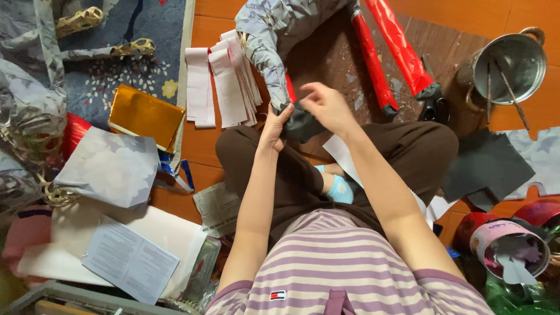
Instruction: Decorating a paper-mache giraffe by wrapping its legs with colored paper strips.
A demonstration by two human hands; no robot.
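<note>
Both hands meet over the person's crossed legs, and each grip is pinched on the same dark paper piece (301, 125): the left hand (273, 129) clamps its near-left edge between thumb and fingers, while the right hand (328, 106) presses down on its top from the far side with curled fingertips. That dark piece sits at the lower end of a long grey patterned paper tube (263, 41), which runs up and away from the grips toward the far edge of the view. Just left of the left grip lies a fanned stack of white paper strips (224, 84) on the wooden floor (205, 143). Farther left rests a gold foil sheet (146, 115), and nearer the person a grey flowered paper bag (108, 166). Right of the right grip two red foil rolls (391, 49) lie slanted on a dark brown board (332, 55). Well apart to the far right stands a metal pot (513, 64) holding sticks, with a black paper sheet (487, 166) lying nearer.
</note>
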